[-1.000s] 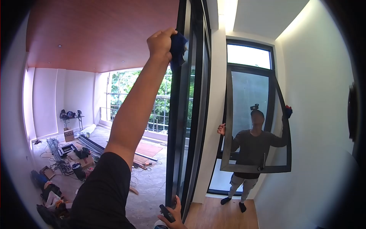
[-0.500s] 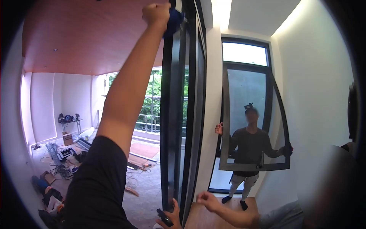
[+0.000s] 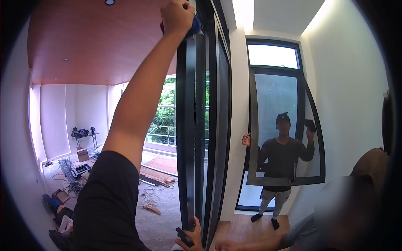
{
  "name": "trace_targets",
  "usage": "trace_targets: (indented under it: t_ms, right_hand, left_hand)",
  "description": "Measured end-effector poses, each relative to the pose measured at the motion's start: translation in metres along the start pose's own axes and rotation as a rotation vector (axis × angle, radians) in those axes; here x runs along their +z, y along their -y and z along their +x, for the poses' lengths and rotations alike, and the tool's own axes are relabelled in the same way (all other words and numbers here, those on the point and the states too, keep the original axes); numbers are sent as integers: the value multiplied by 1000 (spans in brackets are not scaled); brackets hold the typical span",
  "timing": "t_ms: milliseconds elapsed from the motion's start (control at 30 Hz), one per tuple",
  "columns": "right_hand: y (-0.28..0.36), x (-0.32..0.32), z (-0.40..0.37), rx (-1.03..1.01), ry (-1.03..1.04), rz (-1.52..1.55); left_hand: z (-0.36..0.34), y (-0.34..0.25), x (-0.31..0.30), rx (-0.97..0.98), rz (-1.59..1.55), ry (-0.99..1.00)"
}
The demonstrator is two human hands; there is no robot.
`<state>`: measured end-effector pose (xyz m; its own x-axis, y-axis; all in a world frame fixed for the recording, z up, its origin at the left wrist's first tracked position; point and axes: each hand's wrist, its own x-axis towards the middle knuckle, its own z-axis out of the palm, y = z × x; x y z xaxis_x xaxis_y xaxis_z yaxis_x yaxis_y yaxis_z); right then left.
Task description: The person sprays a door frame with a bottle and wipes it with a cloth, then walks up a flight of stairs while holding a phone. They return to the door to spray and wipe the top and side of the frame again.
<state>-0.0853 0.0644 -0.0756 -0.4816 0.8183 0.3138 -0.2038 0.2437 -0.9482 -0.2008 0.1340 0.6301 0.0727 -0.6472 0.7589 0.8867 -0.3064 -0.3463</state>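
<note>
My left hand (image 3: pixel 178 17) is raised at the top, closed on a blue cloth (image 3: pixel 195 27) against the upper part of a black door frame (image 3: pixel 182 104). Low in the view, my right hand (image 3: pixel 191 237) is by the foot of the same frame, with its fingers curled round a small black object (image 3: pixel 184 237). What the black object is cannot be made out. Glass panels in dark frames (image 3: pixel 212 125) stand just right of the upright.
Behind a tilted dark-framed window sash (image 3: pixel 286 181), a person (image 3: pixel 284 154) stands with one raised hand. Another person's forearm (image 3: pixel 264 243) reaches in at lower right. Cables (image 3: pixel 69 175), boards (image 3: pixel 157 167), a cardboard box (image 3: pixel 83 155) and a small table (image 3: pixel 86 136) are at left.
My left hand and the blue cloth have shifted slightly up and right. The person behind the sash has raised one hand. The other person's forearm at lower right has dropped lower.
</note>
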Motion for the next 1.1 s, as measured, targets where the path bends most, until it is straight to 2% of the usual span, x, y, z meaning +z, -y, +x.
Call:
trace_targets:
  t_ms: [100,267,400,500,600,667,767,900,1033,1100]
  right_hand:
    - [0,5,-1,-74,-6,-21]
    - [10,2,-12,-38,59,-15]
    - [48,6,-18,68,44,82]
    - [-14,7,-11,-136,-87,14]
    - [56,10,-24,117,29,245]
    - [61,10,-23,103,36,220]
    - [31,3,-11,-133,-6,-27]
    - [24,-5,2,-379,-94,-349]
    - [21,-7,7,-406,-114,-366]
    - [17,-10,9,-411,-115,-382]
  left_hand:
    - [3,1,4,-21,51,52]
    - [-66,-40,-55,-14,1,80]
    - [-46,-28,-37,45,-8,58]
    - [1,-1,7,66,71,52]
    - [20,7,25,45,108,33]
    - [3,-7,13,10,65,8]
    - [-44,-28,-24,-23,66,71]
    - [-124,-74,-100,-63,10,165]
    - [-213,-113,-168,-92,-65,205]
    - [-229,-123,-181,-127,-93,230]
